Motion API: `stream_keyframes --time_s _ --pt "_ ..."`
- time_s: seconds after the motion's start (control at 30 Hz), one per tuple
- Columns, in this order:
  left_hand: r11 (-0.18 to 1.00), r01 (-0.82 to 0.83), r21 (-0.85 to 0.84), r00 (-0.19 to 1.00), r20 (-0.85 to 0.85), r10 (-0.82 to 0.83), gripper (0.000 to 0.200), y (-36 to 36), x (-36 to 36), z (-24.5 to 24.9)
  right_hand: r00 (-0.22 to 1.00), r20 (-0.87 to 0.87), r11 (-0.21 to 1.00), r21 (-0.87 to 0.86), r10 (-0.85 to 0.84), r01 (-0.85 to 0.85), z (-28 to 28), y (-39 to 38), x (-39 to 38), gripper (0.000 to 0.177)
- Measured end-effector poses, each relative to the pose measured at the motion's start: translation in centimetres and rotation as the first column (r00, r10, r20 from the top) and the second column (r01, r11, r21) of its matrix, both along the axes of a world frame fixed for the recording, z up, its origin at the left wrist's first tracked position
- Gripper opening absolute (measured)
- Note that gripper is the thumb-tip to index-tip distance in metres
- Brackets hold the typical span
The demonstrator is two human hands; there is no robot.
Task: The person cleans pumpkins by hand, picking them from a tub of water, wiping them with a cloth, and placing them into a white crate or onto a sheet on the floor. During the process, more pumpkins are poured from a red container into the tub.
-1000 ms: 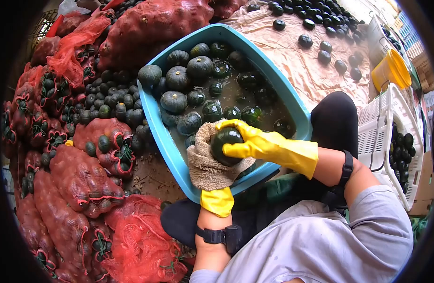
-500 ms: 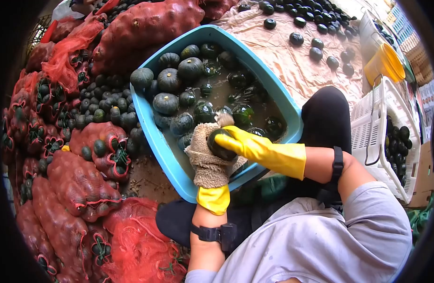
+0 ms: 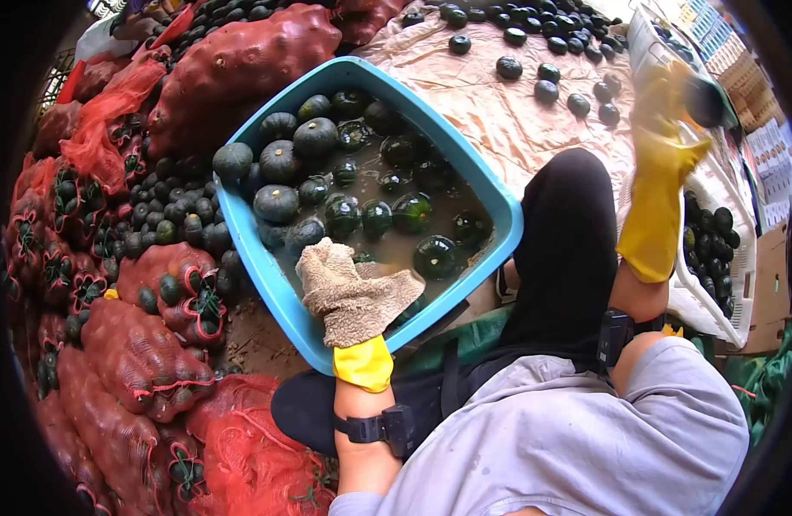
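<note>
My right hand (image 3: 662, 107), in a long yellow rubber glove, is raised at the upper right, smeared by motion. A dark green squash (image 3: 704, 103) is at its fingers, near the white crate there. My left hand (image 3: 348, 297) is over the near side of the blue tub (image 3: 509, 225), in a beige terry cloth mitt (image 3: 348, 301) with a yellow glove cuff below. The mitt spreads into two lobes with no squash between them; the fingers inside are hidden. Several squashes (image 3: 316, 137) lie in the tub's murky water, some partly under.
Red mesh sacks (image 3: 142, 348) of squash crowd the left side, with loose squashes (image 3: 176, 202) beside the tub. More squashes (image 3: 509, 68) lie on a pinkish sheet (image 3: 465, 95) at the back. White plastic crates (image 3: 727, 310) stand at the right, the near one holding squashes.
My right hand has swung from the tub to the upper right with the squash, away from the mitt. My left hand stays over the tub, its mitt now spread.
</note>
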State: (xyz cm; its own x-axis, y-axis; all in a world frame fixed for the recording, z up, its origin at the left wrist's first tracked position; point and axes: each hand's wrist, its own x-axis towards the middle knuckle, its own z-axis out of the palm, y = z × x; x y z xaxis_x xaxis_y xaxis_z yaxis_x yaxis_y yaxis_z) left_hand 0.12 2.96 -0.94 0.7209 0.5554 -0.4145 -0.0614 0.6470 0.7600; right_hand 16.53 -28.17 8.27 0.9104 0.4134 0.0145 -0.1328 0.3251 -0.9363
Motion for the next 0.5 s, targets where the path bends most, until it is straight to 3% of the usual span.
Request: stream_keyframes --time_s 0.1,0.17,0.2,0.23,0.3,0.33,0.4,0.5 --pt "0.986 0.082 0.142 0.996 0.033 -0.088 0.039 -0.6 0.3 0.0 0.944 0.328 0.906 -0.383 -0.046 0.177 0.9 -0.1 0.3 0.054" --pt "0.877 0.201 0.437 0.975 -0.002 -0.223 0.040 -1.1 0.1 0.1 0.852 0.487 0.720 -0.659 0.191 0.215 0.1 2.3 0.4 0.055" --pt "0.707 0.269 0.655 0.953 -0.072 -0.296 0.040 -1.3 0.0 0.1 0.823 0.434 0.594 -0.790 0.368 0.151 -0.3 4.5 -0.6 0.055" --pt "0.436 0.295 0.850 0.932 -0.154 -0.329 0.041 -1.6 -0.3 0.3 0.870 0.036 0.350 -0.923 0.491 -0.160 2.6 7.0 -3.0 0.053" --pt "-0.152 0.192 0.970 0.927 -0.230 -0.297 0.042 -2.3 -1.0 0.9 0.707 0.006 0.076 -0.995 0.707 -0.068 -5.2 8.9 -3.3 0.055" --pt "-0.333 0.120 0.935 0.942 -0.213 -0.260 0.042 -2.7 -1.3 0.9 0.671 -0.016 -0.013 -1.000 0.741 -0.010 -9.0 9.4 -3.4 0.056" --pt "-0.532 0.023 0.847 0.970 -0.148 -0.194 0.043 -3.3 -1.4 0.9 0.645 -0.084 -0.106 -0.994 0.759 -0.004 -13.2 9.7 -3.0 0.059" --pt "-0.600 0.010 0.800 0.975 -0.141 -0.173 0.041 -3.6 -1.5 0.2 0.592 -0.193 -0.147 -0.981 0.783 -0.126 -14.0 8.9 -2.1 0.062"
